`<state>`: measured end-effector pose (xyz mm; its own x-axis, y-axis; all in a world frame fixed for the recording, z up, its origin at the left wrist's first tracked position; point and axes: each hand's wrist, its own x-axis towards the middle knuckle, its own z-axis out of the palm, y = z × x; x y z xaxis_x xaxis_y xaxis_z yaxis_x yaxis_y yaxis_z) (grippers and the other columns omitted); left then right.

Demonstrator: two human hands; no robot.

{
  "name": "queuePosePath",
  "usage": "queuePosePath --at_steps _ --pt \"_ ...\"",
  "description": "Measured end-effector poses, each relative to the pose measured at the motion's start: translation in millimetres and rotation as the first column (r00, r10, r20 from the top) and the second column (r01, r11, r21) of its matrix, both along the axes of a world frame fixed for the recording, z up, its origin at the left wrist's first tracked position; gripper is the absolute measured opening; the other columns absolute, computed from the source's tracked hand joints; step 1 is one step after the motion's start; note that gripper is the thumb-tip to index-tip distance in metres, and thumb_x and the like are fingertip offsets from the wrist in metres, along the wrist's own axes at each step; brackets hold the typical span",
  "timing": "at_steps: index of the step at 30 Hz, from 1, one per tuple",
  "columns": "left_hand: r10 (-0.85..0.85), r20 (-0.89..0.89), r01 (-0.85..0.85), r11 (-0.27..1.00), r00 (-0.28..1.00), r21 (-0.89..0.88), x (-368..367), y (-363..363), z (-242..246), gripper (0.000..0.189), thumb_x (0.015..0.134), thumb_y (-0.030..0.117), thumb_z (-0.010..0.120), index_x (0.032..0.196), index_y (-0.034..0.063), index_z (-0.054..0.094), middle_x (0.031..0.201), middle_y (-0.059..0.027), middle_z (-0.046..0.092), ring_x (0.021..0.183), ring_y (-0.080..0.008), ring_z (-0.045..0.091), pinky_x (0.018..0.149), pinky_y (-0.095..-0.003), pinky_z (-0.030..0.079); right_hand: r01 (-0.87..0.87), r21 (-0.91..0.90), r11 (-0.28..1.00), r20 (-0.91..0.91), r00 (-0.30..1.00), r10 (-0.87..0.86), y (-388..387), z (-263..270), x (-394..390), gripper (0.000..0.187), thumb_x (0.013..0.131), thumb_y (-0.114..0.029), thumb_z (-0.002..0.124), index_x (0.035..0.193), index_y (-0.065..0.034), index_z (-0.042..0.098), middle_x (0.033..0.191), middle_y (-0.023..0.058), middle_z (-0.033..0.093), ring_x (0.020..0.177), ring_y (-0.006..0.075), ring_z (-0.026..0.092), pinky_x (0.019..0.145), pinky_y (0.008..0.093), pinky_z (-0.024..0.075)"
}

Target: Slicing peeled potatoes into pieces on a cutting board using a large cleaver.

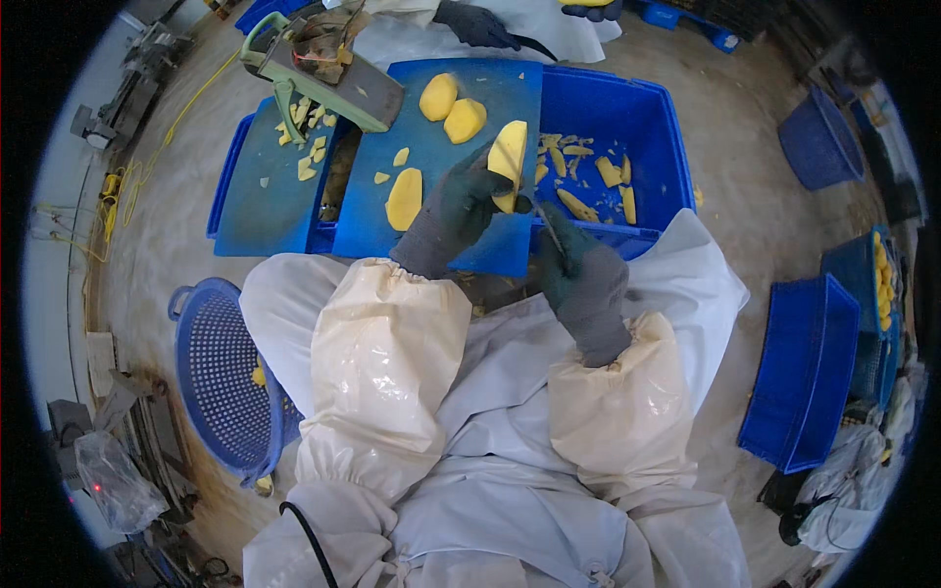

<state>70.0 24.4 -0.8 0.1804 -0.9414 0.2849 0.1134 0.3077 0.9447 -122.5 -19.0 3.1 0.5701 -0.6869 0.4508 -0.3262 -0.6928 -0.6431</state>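
In my gloved left hand (459, 206) is a long cut piece of peeled yellow produce (509, 156), held upright near the right edge of a blue cutting board (367, 195). My gloved right hand (584, 275) grips a thin knife (553, 231), its tip close to the left fingertips. Beside my left wrist, a flat yellow slice (404, 198) lies on the board with two small offcuts. Two rounded peeled pieces (464, 120) rest farther up the board. To the right, a blue tub (610, 103) contains several trimmings (577, 206).
A green-framed scale (360, 81) stands across the boards at upper left. Small chunks (307, 169) lie on a second blue board (268, 206). A perforated basket (220, 382) is by my left knee. Blue crates (801, 375) stand at right. Another person's gloved hand (478, 26) is opposite.
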Motion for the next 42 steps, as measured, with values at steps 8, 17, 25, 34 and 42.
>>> queuePosePath --at_steps 8,17,25,34,42 --pt "0.078 -0.243 -0.061 0.995 0.967 0.077 2 2 -28 0.025 0.093 0.010 0.061 0.117 0.0036 0.057 0.106 -0.0073 0.061 0.098 -0.0190 0.060 0.086 -0.0333 0.049 -0.004 -0.148 0.989 -0.146 0.989 -0.018 7 -4 4 0.050 0.080 -0.011 0.067 0.129 -0.0106 0.061 0.082 0.0153 0.066 0.069 0.0354 0.064 0.062 0.0441 0.0493" --pt "0.223 -0.221 -0.116 0.903 0.949 0.414 -29 -3 2 0.034 0.093 0.017 0.059 0.122 0.0005 0.058 0.108 -0.0070 0.063 0.097 -0.0149 0.059 0.084 -0.0301 0.050 0.090 -0.158 0.983 -0.163 0.980 -0.115 2 -11 10 0.046 0.082 -0.012 0.067 0.128 -0.0075 0.061 0.080 0.0165 0.066 0.068 0.0340 0.064 0.062 0.0435 0.0493" --pt "0.106 -0.366 0.014 0.950 0.925 0.311 -9 6 -5 0.053 0.082 0.008 0.048 0.134 -0.0056 0.051 0.121 -0.0143 0.060 0.109 -0.0200 0.057 0.097 -0.0310 0.044 0.019 0.590 0.807 0.211 0.961 -0.176 -8 6 13 0.025 0.088 -0.020 0.063 0.101 0.0007 0.070 0.067 0.0096 0.064 0.058 0.0153 0.058 0.055 0.0361 0.0455" --pt "0.003 -0.582 0.162 0.959 0.813 0.231 -10 -6 1 0.059 0.085 0.007 0.048 0.142 -0.0052 0.040 0.135 -0.0138 0.053 0.118 -0.0239 0.056 0.100 -0.0334 0.046 -0.064 0.791 0.609 0.216 0.960 -0.180 -28 10 -8 0.023 0.089 -0.022 0.066 0.092 0.0005 0.070 0.067 0.0049 0.065 0.059 0.0119 0.057 0.055 0.0301 0.0428" --pt "0.151 0.562 -0.188 0.982 0.813 0.010 20 -10 -35 0.048 0.090 0.010 0.063 0.135 -0.0018 0.049 0.105 -0.0101 0.061 0.092 -0.0185 0.060 0.081 -0.0296 0.051 -0.017 -0.102 0.995 -0.115 0.993 0.005 -1 8 -2 0.034 0.085 -0.012 0.066 0.118 -0.0081 0.067 0.084 0.0150 0.069 0.067 0.0318 0.065 0.060 0.0394 0.0492"
